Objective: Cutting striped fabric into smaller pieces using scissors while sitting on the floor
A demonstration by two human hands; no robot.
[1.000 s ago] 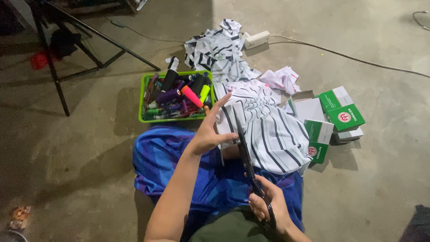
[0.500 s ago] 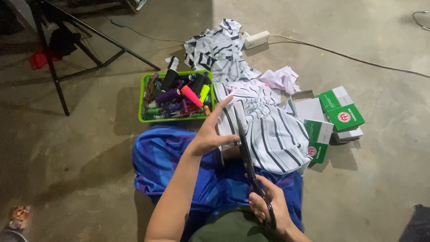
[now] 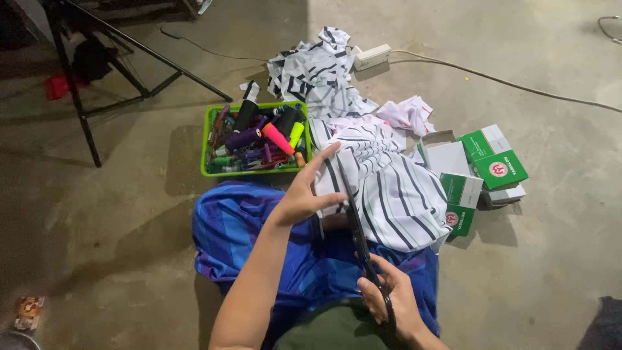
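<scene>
Left hand (image 3: 303, 194) spread flat; right hand (image 3: 389, 301) curled closed.

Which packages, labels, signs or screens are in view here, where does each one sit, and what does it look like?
Upper green box: floor, right of the striped cloth; flat carton, green with white panel and round red mark.
Lower green box: beside the cloth's right edge; green and white, small red mark.
Open white carton: between cloth and green boxes; flaps up.
Small printed packet: floor, far lower left; too small to tell.
No signs or screens.
</scene>
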